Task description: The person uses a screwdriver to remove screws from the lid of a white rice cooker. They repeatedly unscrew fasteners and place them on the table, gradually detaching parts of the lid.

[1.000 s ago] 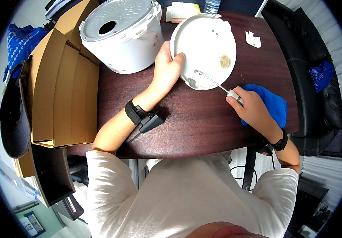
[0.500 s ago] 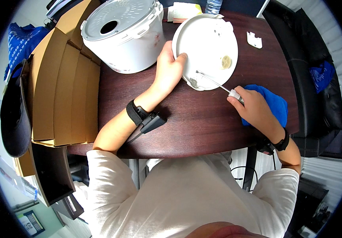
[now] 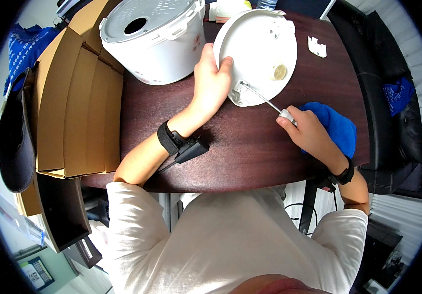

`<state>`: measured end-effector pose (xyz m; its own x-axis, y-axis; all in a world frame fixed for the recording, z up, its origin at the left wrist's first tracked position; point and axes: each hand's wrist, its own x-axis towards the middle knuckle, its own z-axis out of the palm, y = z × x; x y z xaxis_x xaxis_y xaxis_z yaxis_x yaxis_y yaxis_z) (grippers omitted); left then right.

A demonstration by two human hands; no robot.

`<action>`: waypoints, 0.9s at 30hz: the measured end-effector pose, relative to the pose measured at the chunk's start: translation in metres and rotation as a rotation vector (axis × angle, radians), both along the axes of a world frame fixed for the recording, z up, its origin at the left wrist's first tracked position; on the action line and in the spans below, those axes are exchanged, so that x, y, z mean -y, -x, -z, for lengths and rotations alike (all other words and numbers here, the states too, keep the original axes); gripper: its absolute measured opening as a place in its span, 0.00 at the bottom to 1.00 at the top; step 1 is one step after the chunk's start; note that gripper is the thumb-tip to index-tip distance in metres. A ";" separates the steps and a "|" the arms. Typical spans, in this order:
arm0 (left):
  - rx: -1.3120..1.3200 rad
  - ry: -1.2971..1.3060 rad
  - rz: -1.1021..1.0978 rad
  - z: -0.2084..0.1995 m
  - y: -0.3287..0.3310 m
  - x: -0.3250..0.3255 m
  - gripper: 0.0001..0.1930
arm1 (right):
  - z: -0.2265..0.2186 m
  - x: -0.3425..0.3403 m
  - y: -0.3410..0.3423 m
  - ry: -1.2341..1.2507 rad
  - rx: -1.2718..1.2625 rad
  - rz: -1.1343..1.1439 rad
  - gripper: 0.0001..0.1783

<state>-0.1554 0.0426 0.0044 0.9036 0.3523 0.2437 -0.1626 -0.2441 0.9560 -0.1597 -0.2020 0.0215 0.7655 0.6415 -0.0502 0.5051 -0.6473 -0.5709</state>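
Note:
My left hand [image 3: 212, 78] grips the left rim of a round white rice cooker lid [image 3: 257, 46], thumb on its inner face, and holds it tilted above the table. A yellowish round valve [image 3: 279, 72] sits on that face. My right hand [image 3: 310, 130] is closed round the pale handle of a screwdriver [image 3: 265, 99]. Its tip meets the lid near the hinge-like fitting at the lower edge; a screw there is too small to make out. The white rice cooker body [image 3: 167, 54], with a grey perforated top plate, stands left of the lid.
A blue cloth [image 3: 336, 128] lies beside my right hand. A small white plastic piece [image 3: 317, 47] rests on the dark wooden table [image 3: 186, 171] at the right. Cardboard boxes [image 3: 76, 108] line the left side. A clear bottle [image 3: 266, 4] and paper packets [image 3: 228, 10] are at the back.
The lid has tilted and shifted slightly in my left hand, showing more of its lower fitting. The screwdriver tip has moved up a little, and my right hand slightly left.

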 end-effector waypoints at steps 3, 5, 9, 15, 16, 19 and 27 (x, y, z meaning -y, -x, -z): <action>-0.011 -0.023 -0.017 -0.003 0.002 0.001 0.10 | 0.002 0.000 0.000 -0.028 -0.040 0.009 0.20; -0.012 -0.035 -0.028 -0.005 0.003 0.002 0.10 | 0.003 0.000 0.000 -0.044 -0.076 0.017 0.21; -0.007 -0.033 -0.024 -0.005 0.003 0.002 0.10 | 0.012 0.002 -0.002 -0.073 -0.130 0.021 0.21; 0.030 -0.038 -0.010 -0.001 0.001 0.000 0.11 | 0.002 0.000 -0.005 0.002 -0.155 0.030 0.21; 0.038 -0.045 -0.008 0.000 0.001 0.000 0.11 | 0.000 0.000 -0.004 0.026 -0.150 0.032 0.21; 0.013 -0.067 -0.015 -0.002 0.001 -0.002 0.11 | -0.002 -0.001 -0.010 0.080 0.096 -0.040 0.21; 0.014 -0.129 -0.059 -0.005 0.001 -0.005 0.10 | -0.020 -0.006 -0.021 0.265 0.367 -0.147 0.21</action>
<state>-0.1560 0.0477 0.0091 0.8785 0.3695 0.3030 -0.1576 -0.3745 0.9137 -0.1391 -0.1964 0.0417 0.6655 0.7458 0.0304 0.7395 -0.6532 -0.1625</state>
